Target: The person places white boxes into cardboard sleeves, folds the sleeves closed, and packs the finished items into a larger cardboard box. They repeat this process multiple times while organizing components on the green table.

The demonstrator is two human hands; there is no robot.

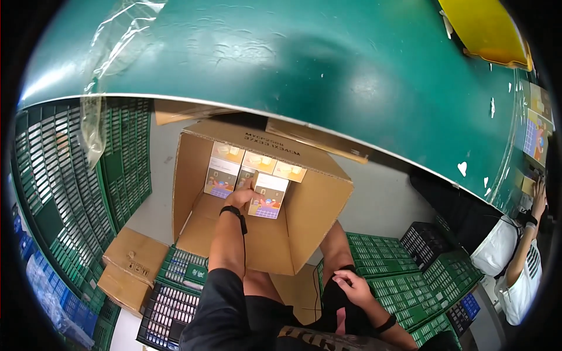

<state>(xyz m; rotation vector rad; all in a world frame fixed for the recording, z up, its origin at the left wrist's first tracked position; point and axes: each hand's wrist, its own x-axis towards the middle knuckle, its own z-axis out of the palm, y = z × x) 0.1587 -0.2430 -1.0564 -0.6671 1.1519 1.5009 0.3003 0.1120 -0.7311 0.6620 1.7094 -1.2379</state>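
Note:
A large brown carton (pixel 316 216) lies with its open side toward me, under the edge of the green table. Inside, several small printed boxes (pixel 225 165) are packed against its back. My left hand (pixel 240 196) reaches into the carton and grips one small printed box (pixel 270 196), white on top with a colourful picture below. Its fingers are partly hidden at the left side of that box. Down by my knee, my right hand (pixel 356 288) rests outside the carton with fingers loosely apart and nothing in them.
The green table (pixel 316 64) spans the top; clear plastic film (pixel 96 126) hangs over its edge. Green crates (pixel 389 292) stand at right, more at left. Small cartons (pixel 134 254) are stacked at lower left. A co-worker's hand (pixel 538 202) touches things at far right, below a yellow bin (pixel 492 29).

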